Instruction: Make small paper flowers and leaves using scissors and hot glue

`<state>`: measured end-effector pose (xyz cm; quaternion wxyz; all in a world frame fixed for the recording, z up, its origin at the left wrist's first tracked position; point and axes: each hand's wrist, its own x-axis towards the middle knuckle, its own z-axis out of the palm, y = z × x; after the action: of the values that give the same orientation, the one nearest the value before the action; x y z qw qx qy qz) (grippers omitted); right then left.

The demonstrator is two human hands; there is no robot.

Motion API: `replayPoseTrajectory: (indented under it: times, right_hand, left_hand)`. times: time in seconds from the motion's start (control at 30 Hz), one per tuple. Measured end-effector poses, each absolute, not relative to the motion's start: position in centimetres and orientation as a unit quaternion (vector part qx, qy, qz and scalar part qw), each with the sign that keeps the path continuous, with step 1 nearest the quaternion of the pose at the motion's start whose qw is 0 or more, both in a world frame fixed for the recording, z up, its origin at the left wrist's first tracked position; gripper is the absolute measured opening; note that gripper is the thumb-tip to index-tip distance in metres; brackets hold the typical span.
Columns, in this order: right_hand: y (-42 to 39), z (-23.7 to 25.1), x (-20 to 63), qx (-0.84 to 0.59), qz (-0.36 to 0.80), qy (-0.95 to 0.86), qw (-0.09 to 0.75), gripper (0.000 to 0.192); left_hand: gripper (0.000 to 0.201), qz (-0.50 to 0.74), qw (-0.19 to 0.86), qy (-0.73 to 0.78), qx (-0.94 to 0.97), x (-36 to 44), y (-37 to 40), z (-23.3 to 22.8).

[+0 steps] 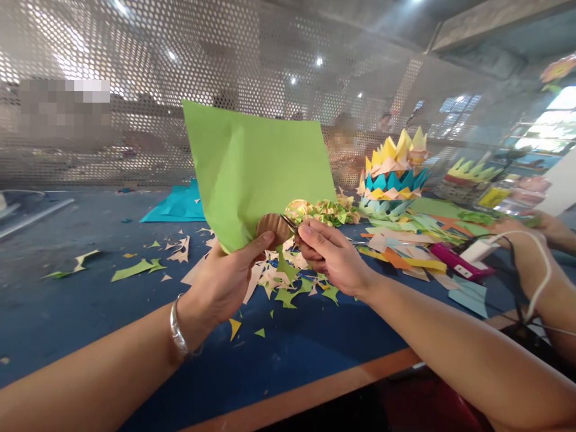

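My left hand pinches a large sheet of green paper by its lower edge. Under the same thumb, a round brown cardboard disc with ridges lies against the sheet. My right hand is closed around a pair of scissors; their dark blades reach the right edge of the disc and the paper. Most of the handles are hidden by my fingers. Below both hands lie many green and pale pink paper scraps.
Behind the sheet sits a heap of curled paper pieces. A tiered folded-paper piece stands to its right. Blue paper lies at the back left. Another person's arm, a magenta box and a white cable are at right.
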<state>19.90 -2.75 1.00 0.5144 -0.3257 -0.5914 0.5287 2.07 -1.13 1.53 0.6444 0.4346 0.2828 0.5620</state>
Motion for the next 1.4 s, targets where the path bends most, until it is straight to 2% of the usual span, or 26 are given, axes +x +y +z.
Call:
replayPoseTrajectory:
  times: [0.13, 0.63, 1.2, 1.4]
  right_hand:
    - [-2.7, 0.9, 19.9, -0.332, 0.532, -0.582, 0.518, 0.044]
    - [-2.9, 1.3, 19.7, -0.335, 0.536, -0.578, 0.516, 0.046]
    - [-2.8, 1.2, 19.7, -0.339, 0.509, -0.594, 0.522, 0.048]
    - [-2.7, 1.3, 19.6, -0.339, 0.507, -0.594, 0.524, 0.05]
  left_hand:
    - [0.032, 0.59, 0.642, 0.292, 0.393, 2.3, -1.1, 1.9]
    - [0.019, 0.544, 0.663, 0.25, 0.45, 2.3, -1.5, 1.7]
    - [0.032, 0.551, 0.652, 0.265, 0.449, 2.4, -1.7, 1.4]
    - [0.022, 0.564, 0.622, 0.275, 0.468, 2.5, -2.0, 1.6]
